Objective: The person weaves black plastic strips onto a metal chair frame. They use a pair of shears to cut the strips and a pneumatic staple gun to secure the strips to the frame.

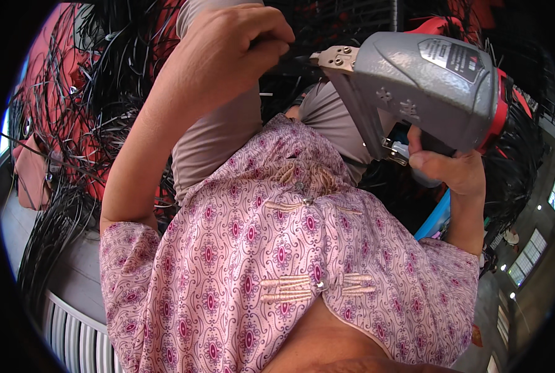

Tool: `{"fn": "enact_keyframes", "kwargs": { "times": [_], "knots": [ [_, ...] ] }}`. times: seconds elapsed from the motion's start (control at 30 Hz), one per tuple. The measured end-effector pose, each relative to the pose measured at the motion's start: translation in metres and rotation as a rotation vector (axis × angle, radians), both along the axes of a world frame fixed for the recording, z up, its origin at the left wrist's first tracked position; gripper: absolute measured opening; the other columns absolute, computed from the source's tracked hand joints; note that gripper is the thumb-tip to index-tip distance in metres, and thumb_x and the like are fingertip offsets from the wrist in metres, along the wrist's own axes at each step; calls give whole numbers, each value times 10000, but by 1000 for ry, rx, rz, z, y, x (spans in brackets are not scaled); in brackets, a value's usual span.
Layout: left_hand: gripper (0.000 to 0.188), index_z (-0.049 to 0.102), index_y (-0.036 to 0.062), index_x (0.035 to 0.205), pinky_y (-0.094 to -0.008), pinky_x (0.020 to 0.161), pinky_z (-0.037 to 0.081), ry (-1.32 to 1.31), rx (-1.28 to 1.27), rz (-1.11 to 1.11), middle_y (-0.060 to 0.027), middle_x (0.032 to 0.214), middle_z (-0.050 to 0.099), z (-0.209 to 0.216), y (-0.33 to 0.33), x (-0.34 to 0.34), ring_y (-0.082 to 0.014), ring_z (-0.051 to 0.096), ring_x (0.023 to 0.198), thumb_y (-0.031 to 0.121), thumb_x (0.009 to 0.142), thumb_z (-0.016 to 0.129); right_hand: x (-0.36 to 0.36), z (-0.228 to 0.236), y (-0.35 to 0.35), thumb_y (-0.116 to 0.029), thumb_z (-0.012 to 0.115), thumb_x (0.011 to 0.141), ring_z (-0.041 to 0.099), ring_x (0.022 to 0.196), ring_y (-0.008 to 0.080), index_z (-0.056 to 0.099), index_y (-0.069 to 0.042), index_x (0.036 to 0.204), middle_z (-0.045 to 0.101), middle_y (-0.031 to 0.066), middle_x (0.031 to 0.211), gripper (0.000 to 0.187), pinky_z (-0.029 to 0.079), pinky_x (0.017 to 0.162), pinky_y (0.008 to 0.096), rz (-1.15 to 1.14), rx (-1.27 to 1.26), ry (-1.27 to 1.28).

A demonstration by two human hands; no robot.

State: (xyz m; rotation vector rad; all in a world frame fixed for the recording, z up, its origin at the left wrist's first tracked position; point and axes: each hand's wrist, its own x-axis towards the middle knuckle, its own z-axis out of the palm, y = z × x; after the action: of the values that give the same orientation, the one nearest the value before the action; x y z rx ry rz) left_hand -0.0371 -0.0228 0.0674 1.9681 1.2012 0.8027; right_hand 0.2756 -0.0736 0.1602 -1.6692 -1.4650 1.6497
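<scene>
Staple gun (427,81), grey-bodied with a red rear cap (500,112), sits in the person's right hand (448,161) above the right thigh (336,115). Right grip: wrapped around the dark handle, thumb toward the person; the finger on the trigger side is hidden. The handle hold presumably balances the heavy upper body and leaves the nose (340,59) free. The nose points to the person's left, toward the left hand (228,40); the slanted magazine (361,115) runs back from it toward the handle.

Left grip: fingers curl toward the thumb, just beside the nose. From where I stand, I cannot tell whether they close on anything; the zone past the fingertips is too dark. The bent wrist, held over the left thigh (218,133), probably keeps the forearm off the nose line.

Edges and clearance: the gap between fingertips and nose is narrow, so lateral travel there should be short. Tangled black strips (56,217) crowd the left side, and more dark strands (517,168) hang beyond the rear cap. Drawing back toward the patterned blouse (246,261) appears the least obstructed path for either hand.
</scene>
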Motion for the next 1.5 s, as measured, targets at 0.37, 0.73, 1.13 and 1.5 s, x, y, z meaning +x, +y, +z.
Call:
{"fn": "enact_keyframes", "kwargs": {
  "times": [0.37,0.73,1.13,1.5],
  "knots": [
    [192,634,25,1133,-162,682,432,-680,-484,362,49,916,620,-41,-59,17,-14,522,752,106,958,627,2,-6,-14,-28,700,651,597,597,152,578,36,1030,589,77,720,404,497,558,280,-250,131,142],
    [518,412,-2,1359,-183,636,467,-870,-550,362,-10,868,586,-66,-78,45,-45,547,740,59,913,669,11,-18,-32,-23,694,668,590,588,155,567,35,1100,590,89,736,454,499,547,285,-326,165,247],
    [510,407,7,1353,-219,605,468,-641,-360,372,-40,804,599,-68,-81,61,-80,564,684,-16,898,636,10,-21,-32,-65,712,676,598,593,139,619,24,974,605,72,729,325,488,559,276,-314,167,220],
    [467,476,72,1307,-426,675,508,-57,-83,118,-172,948,614,-60,-65,67,-369,628,806,20,870,633,2,-13,-11,-114,744,697,571,605,90,645,-4,837,612,21,721,203,440,558,236,-157,54,60]
  ]
}}
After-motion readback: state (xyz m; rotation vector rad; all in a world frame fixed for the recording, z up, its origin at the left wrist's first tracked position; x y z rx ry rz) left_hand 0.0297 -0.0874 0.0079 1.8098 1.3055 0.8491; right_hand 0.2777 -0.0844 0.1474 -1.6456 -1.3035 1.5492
